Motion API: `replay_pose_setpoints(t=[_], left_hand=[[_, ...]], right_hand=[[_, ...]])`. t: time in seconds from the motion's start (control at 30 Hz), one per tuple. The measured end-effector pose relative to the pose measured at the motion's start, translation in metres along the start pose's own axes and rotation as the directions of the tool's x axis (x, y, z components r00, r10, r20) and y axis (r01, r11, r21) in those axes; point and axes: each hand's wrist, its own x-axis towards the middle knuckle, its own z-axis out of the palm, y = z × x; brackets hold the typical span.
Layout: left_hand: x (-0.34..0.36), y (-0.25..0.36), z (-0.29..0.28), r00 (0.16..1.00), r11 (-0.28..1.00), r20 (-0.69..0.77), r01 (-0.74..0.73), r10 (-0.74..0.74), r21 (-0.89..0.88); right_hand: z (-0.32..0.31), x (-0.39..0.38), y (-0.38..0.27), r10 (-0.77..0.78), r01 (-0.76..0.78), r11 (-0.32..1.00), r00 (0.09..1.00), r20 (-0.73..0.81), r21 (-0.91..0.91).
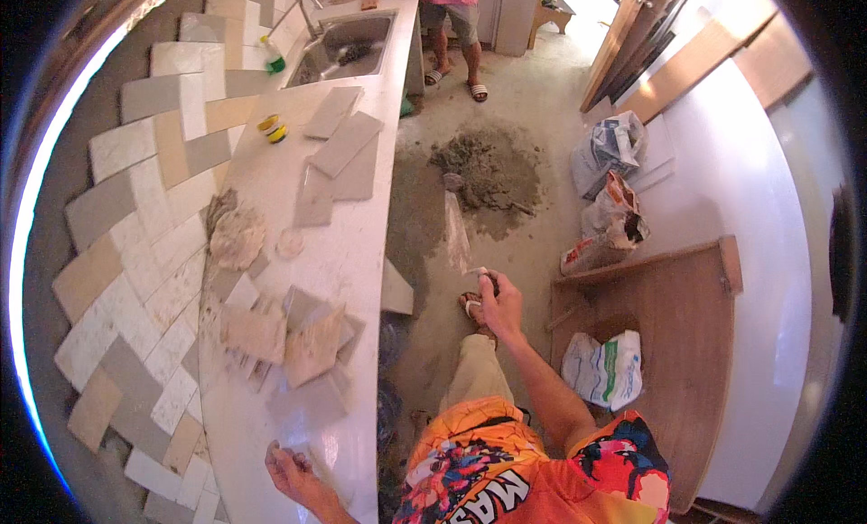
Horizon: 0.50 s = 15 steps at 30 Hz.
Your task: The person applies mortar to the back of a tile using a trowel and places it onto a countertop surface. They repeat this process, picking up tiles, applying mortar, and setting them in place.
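Note:
My right hand point(499, 304) is closed around the near end of a long, pale, flat tool point(458, 230), which looks like a trowel. Its far end reaches a heap of wet grey mortar point(492, 167) on the floor, with a grey lump at the tip. Low over the near part of the white countertop, my left hand point(293, 474) has loosely curled fingers, apart, with nothing visible in them. Beyond it lie stacked cut tiles point(314, 345), beige and grey. A pale, mortar-smeared round mass point(237, 238) sits farther along the counter.
Slanted tiles point(149, 253) cover the wall at left. More grey tiles point(348, 145) lie near the steel sink point(348, 50). A person point(452, 27) in sandals stands at the back. Bags point(610, 154) line the right wall by a wooden cabinet point(668, 343) holding a white bag point(603, 370).

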Motion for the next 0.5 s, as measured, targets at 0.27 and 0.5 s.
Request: replay_pose_setpoints(t=[0.27, 0.5], left_hand=[[-0.044, 0.005, 0.143, 0.986, 0.924, -0.135, 0.143, -0.101, 0.355], [-0.074, -0.012, 0.108, 0.821, 0.833, -0.570, 0.302, 0.020, 0.464]], right_hand=[[0.123, 0.323, 0.208, 0.438, -0.454, 0.888, 0.885, 0.160, 0.078], [0.132, 0.393, 0.280, 0.445, -0.434, 0.895, 0.884, 0.142, -0.102]])
